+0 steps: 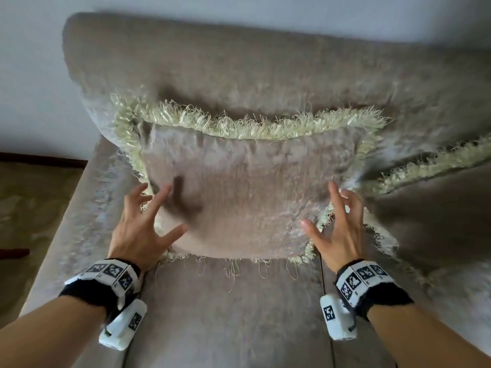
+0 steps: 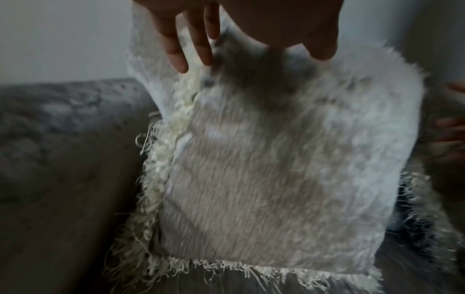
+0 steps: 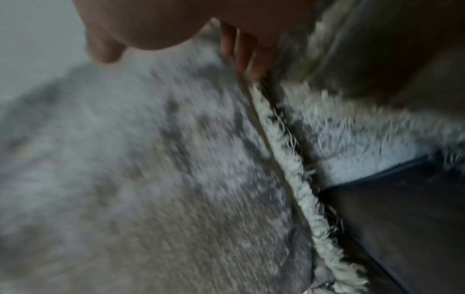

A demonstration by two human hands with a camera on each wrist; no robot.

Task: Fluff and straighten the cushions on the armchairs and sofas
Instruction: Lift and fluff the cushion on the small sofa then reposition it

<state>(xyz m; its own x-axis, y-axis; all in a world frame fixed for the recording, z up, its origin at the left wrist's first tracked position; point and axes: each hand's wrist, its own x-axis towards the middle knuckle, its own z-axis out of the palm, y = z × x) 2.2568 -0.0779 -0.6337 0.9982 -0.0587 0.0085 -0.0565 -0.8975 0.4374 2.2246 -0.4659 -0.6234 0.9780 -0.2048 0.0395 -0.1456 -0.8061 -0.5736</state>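
Though it looks bulky, the cushion [image 1: 239,197] is probably light and very soft, so it should give under any squeeze; the plump side edges, just inside the fringe [image 1: 239,126], seem the best places to take hold, since the loose threads themselves would likely pull or slip. Its face is a shaggy beige-grey pile, bordered all round by a pale yellowish fringe with stray strands hanging from the lower edge. It stands propped against the backrest of the sofa [image 1: 239,62], its bottom edge on the seat. The left hand [image 1: 140,229] is spread wide at the lower left side, fingers straight, at or just off the pile; contact is hard to judge through the blur. The right hand [image 1: 337,229] is likewise splayed at the lower right edge, gripping nothing. A second fringed cushion [image 1: 438,160] lies just to the right.
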